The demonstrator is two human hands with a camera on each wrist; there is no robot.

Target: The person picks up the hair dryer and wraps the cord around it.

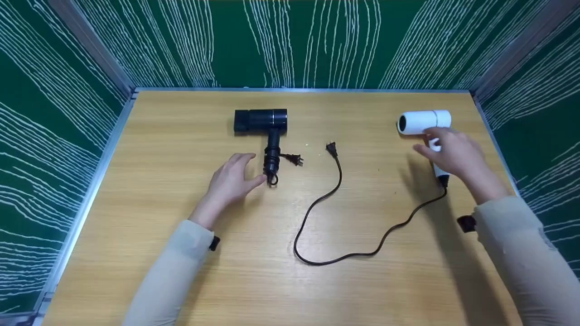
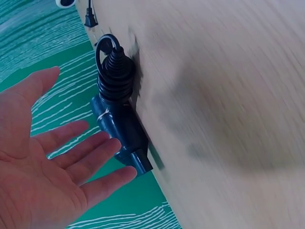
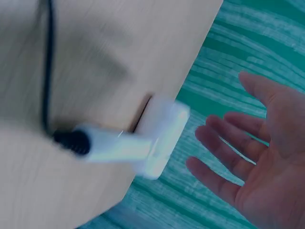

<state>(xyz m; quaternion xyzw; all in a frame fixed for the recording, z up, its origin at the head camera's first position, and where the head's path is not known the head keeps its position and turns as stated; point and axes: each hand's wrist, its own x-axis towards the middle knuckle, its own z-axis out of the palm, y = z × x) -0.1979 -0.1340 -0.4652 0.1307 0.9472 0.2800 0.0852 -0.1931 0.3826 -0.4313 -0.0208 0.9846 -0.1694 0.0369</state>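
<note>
The black hair dryer [image 1: 260, 121] lies on the worktop [image 1: 362, 294] near the relaxed, empty left hand [image 1: 231, 179]. Farther right, the white hair dryer [image 1: 423, 122] lies beneath the right hand [image 1: 457, 151], whose loose fingers grip nothing; its unwound cord [image 1: 312, 263] curves between the dryers, with white-streaked green walls [image 1: 299, 45] beyond.

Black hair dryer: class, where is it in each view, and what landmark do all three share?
Head: black hair dryer at upper centre, slightly left.
Left wrist: left of centre, coiled cord above its body.
Right wrist: not in it.
Shared landmark: wooden tabletop.
</note>
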